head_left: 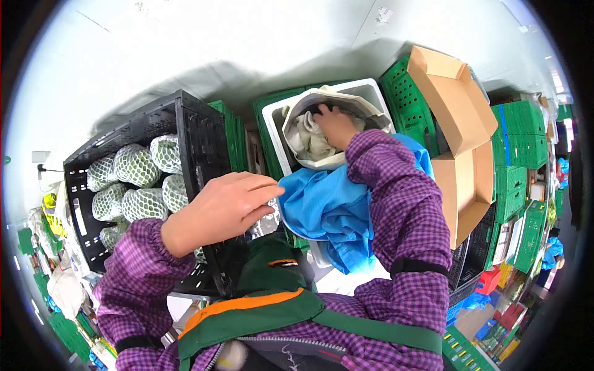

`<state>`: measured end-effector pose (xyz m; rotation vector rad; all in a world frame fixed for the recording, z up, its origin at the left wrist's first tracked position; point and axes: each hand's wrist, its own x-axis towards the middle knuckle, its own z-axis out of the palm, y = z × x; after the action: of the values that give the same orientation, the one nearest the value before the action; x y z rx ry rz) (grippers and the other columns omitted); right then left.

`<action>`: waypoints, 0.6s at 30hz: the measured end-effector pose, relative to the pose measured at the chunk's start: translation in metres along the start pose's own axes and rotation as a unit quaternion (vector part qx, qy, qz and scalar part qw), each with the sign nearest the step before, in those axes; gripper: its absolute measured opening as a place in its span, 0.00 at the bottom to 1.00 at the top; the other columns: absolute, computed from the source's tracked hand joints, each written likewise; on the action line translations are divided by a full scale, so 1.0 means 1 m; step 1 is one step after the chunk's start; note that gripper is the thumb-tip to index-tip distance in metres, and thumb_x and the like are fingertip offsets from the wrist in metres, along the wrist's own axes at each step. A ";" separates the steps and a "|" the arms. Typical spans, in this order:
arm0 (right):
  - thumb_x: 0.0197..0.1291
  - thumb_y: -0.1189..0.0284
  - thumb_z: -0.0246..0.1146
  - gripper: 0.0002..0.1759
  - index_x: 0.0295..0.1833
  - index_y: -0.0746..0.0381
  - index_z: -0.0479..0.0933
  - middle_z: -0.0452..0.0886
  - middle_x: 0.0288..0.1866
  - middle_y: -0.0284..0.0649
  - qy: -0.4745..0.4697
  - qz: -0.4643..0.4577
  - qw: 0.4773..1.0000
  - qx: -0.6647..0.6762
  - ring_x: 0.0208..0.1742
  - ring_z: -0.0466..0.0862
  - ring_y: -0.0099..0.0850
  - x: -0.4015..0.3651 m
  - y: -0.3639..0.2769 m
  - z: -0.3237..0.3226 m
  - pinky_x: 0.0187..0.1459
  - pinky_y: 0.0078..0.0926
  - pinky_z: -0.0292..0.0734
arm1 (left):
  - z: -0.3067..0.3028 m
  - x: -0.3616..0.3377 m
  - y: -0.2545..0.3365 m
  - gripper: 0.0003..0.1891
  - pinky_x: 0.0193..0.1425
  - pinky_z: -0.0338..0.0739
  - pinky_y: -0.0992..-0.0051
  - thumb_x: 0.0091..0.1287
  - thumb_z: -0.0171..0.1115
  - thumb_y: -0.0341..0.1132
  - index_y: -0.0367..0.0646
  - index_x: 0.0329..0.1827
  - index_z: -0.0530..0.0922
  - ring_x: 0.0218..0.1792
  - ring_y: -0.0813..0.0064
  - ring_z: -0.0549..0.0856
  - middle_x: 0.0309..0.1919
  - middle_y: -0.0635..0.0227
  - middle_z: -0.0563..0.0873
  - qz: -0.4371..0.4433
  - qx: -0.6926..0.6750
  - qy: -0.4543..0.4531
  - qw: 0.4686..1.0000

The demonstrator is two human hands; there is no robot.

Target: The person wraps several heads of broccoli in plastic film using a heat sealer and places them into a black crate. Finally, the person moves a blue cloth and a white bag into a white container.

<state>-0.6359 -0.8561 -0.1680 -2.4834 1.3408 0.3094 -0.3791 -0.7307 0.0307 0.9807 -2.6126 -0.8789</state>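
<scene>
My right hand [335, 124] reaches into a white bin [275, 127] lined with a pale bag [307, 99] and presses on crumpled whitish paper or cloth [305, 139] inside; whether it grips any is hidden. A blue plastic sheet [328, 210] drapes over the bin's near edge under my right forearm. My left hand [226, 207] hovers, fingers together and slightly curled, at the corner of a black crate [198, 127]; something silvery [266, 222] shows just beneath the fingers. The crate holds several green fruits in white foam netting [139, 179].
An open brown cardboard box [461, 142] stands at the right against stacked green crates [516, 154]. More green crates [232, 133] stand behind the black crate and bin. Cluttered boxes and a red item [489, 279] fill the lower right. A pale wall rises behind.
</scene>
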 end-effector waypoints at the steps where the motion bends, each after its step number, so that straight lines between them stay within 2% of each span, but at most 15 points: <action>1: 0.42 0.76 0.65 0.35 0.63 0.62 0.69 0.63 0.69 0.52 -0.004 -0.002 1.000 0.003 0.60 0.73 0.57 0.001 0.007 0.000 0.56 0.46 0.75 | 0.003 -0.001 -0.001 0.16 0.49 0.79 0.66 0.57 0.67 0.31 0.40 0.49 0.79 0.45 0.58 0.83 0.46 0.60 0.83 -0.004 -0.003 -0.002 1.000; 3: 0.43 0.72 0.67 0.24 0.52 0.59 0.78 0.77 0.58 0.47 0.078 0.001 0.995 0.059 0.55 0.78 0.49 -0.003 0.028 -0.007 0.53 0.42 0.76 | 0.009 -0.001 -0.003 0.16 0.49 0.79 0.65 0.58 0.66 0.32 0.40 0.49 0.79 0.46 0.59 0.83 0.47 0.60 0.83 -0.004 -0.032 -0.032 0.999; 5: 0.45 0.71 0.67 0.20 0.48 0.61 0.80 0.83 0.47 0.47 0.193 0.019 0.965 0.176 0.49 0.81 0.50 -0.031 0.034 -0.050 0.51 0.37 0.77 | 0.012 -0.004 -0.008 0.15 0.49 0.79 0.66 0.58 0.66 0.31 0.40 0.49 0.79 0.45 0.58 0.83 0.47 0.60 0.83 -0.011 -0.046 -0.035 0.998; 7: 0.48 0.70 0.68 0.19 0.47 0.66 0.80 0.85 0.43 0.47 0.204 0.058 0.922 0.323 0.47 0.83 0.45 -0.061 0.050 -0.079 0.51 0.34 0.76 | 0.016 -0.006 -0.011 0.15 0.49 0.79 0.66 0.58 0.66 0.31 0.39 0.49 0.79 0.45 0.58 0.83 0.47 0.60 0.83 -0.019 -0.063 -0.038 0.997; 9: 0.52 0.70 0.67 0.20 0.50 0.70 0.78 0.85 0.43 0.43 0.308 -0.039 0.843 0.440 0.47 0.83 0.33 -0.088 0.059 -0.099 0.52 0.29 0.76 | 0.018 -0.002 -0.014 0.15 0.49 0.79 0.66 0.58 0.65 0.31 0.39 0.48 0.80 0.45 0.58 0.83 0.46 0.59 0.84 -0.023 -0.066 -0.053 0.996; 11: 0.58 0.73 0.64 0.21 0.56 0.71 0.74 0.82 0.50 0.42 0.337 -0.022 0.730 0.594 0.51 0.79 0.28 -0.100 0.083 -0.093 0.52 0.28 0.75 | 0.025 0.008 -0.015 0.13 0.50 0.79 0.66 0.59 0.64 0.30 0.37 0.47 0.80 0.45 0.57 0.83 0.45 0.57 0.84 -0.026 -0.072 -0.045 0.996; 12: 0.62 0.74 0.61 0.25 0.64 0.71 0.66 0.76 0.59 0.44 0.347 -0.019 0.642 0.684 0.56 0.78 0.31 -0.104 0.098 -0.080 0.55 0.28 0.75 | 0.027 0.016 -0.016 0.12 0.50 0.79 0.66 0.60 0.63 0.29 0.36 0.46 0.80 0.45 0.56 0.83 0.45 0.56 0.84 -0.018 -0.067 -0.020 0.997; 13: 0.62 0.74 0.61 0.25 0.64 0.71 0.66 0.76 0.59 0.44 0.348 -0.018 0.642 0.683 0.56 0.78 0.31 -0.106 0.097 -0.083 0.55 0.28 0.75 | 0.030 0.026 -0.017 0.11 0.50 0.79 0.66 0.60 0.61 0.28 0.35 0.46 0.80 0.45 0.56 0.83 0.45 0.56 0.83 -0.010 -0.062 0.005 0.998; 14: 0.63 0.74 0.60 0.27 0.65 0.70 0.64 0.74 0.61 0.44 0.329 -0.027 0.623 0.709 0.57 0.77 0.31 -0.109 0.096 -0.086 0.57 0.29 0.75 | 0.033 0.037 -0.020 0.10 0.51 0.79 0.65 0.61 0.58 0.25 0.32 0.44 0.79 0.45 0.55 0.83 0.44 0.53 0.83 0.026 -0.036 0.029 0.999; 16: 0.62 0.75 0.61 0.28 0.67 0.69 0.63 0.72 0.63 0.45 0.306 -0.054 0.574 0.758 0.60 0.76 0.33 -0.115 0.090 -0.090 0.60 0.31 0.74 | 0.041 0.062 -0.029 0.10 0.50 0.79 0.64 0.60 0.57 0.24 0.31 0.44 0.79 0.45 0.54 0.83 0.44 0.52 0.83 0.016 -0.010 0.023 1.000; 18: 0.62 0.75 0.62 0.29 0.67 0.69 0.62 0.72 0.63 0.45 0.308 -0.075 0.587 0.745 0.60 0.75 0.33 -0.118 0.091 -0.082 0.60 0.31 0.74 | 0.052 0.085 -0.045 0.11 0.50 0.79 0.64 0.60 0.56 0.23 0.30 0.44 0.79 0.44 0.53 0.83 0.43 0.51 0.83 0.005 0.016 0.015 1.000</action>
<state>-0.7723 -0.8416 -0.0678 -1.0772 0.7791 -1.3046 -0.4399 -0.7893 -0.0382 0.9810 -2.6126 -0.8166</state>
